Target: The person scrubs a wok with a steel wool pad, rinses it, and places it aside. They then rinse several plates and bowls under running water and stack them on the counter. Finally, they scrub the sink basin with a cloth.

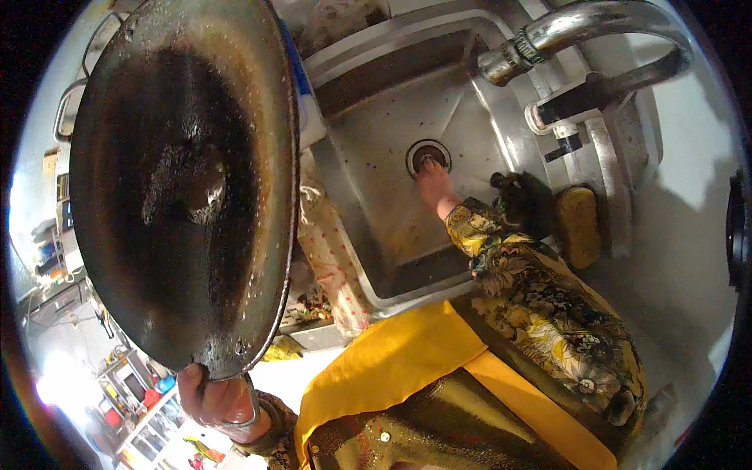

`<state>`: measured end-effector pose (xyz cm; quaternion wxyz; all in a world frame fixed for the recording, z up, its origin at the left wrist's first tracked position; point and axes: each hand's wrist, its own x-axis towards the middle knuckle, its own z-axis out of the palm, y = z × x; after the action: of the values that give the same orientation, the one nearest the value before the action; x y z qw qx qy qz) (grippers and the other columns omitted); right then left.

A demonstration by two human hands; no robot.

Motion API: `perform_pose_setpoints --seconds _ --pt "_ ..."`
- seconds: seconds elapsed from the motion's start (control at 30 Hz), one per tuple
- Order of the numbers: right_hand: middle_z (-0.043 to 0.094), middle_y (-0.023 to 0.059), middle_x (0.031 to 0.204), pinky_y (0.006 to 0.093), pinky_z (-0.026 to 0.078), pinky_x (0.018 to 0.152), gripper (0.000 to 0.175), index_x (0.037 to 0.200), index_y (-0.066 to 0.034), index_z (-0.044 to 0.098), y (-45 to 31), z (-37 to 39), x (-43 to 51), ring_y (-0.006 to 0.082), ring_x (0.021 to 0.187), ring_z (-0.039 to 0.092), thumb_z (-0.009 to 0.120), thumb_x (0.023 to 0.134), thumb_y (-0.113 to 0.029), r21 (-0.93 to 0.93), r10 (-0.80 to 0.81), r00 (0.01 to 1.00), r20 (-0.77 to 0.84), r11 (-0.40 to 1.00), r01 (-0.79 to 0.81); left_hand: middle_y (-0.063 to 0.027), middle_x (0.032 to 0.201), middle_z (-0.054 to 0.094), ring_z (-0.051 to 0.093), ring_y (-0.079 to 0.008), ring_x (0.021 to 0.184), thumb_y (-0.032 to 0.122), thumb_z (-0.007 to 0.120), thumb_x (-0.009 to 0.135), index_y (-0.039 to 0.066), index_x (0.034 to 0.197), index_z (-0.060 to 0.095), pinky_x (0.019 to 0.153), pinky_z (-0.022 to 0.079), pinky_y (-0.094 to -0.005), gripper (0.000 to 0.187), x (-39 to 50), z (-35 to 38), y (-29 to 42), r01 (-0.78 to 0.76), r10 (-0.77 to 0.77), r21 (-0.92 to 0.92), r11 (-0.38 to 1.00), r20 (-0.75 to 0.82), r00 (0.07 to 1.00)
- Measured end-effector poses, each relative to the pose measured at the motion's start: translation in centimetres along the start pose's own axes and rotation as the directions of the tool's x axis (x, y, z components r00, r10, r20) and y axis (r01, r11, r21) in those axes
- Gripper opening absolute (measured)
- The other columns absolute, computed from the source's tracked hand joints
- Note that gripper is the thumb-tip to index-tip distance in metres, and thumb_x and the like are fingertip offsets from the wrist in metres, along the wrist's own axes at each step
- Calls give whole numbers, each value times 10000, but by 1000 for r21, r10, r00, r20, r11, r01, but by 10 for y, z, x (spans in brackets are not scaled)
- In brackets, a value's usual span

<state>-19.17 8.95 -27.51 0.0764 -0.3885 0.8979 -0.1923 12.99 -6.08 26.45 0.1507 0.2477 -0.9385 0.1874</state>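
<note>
My left hand (216,399) grips the loop handle of a large, dark, wet metal wok (176,194), raised on its side at the left with its blackened face towards me. Inside the stainless steel sink (376,205), my right hand (436,183) reaches down to the round drain (429,154), its fingertips at the strainer in the middle of it. Whether those fingers grip the strainer cannot be told. Small dark bits lie scattered on the sink floor around the drain.
A metal faucet (617,29) arches over the sink's far right corner. A yellowish sponge (578,226) and a dark scrubbing bundle (523,200) lie along the right rim. Left of the sink hangs a red-dotted cloth (335,258), with food scraps (311,308) beside it.
</note>
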Motion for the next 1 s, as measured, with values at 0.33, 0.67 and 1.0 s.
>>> perform_pose_setpoints --seconds 0.33,0.67,1.0 --pt "669 123 896 418 502 747 202 913 -165 713 33 0 44 301 853 623 654 727 -216 -4 -67 932 355 997 74 -141 726 604 439 -105 366 83 362 909 -49 962 471 330 352 -188 179 -3 -21 -9 82 -122 -209 -975 799 588" --pt "646 112 947 339 525 737 122 948 -10 650 19 -71 37 215 856 624 590 842 -15 563 -165 570 805 -90 -821 -417 965 549 471 -61 317 53 324 911 -203 983 449 278 411 -192 294 -24 -14 -8 -18 -175 -213 -977 751 637" --pt "637 116 1031 345 520 822 225 1091 30 604 -219 -220 -48 213 957 610 563 897 -76 546 -567 458 685 -16 -837 -147 750 588 387 -26 303 0 335 884 -39 1108 431 293 348 -168 247 -70 -4 -26 124 -99 -269 -955 682 724"
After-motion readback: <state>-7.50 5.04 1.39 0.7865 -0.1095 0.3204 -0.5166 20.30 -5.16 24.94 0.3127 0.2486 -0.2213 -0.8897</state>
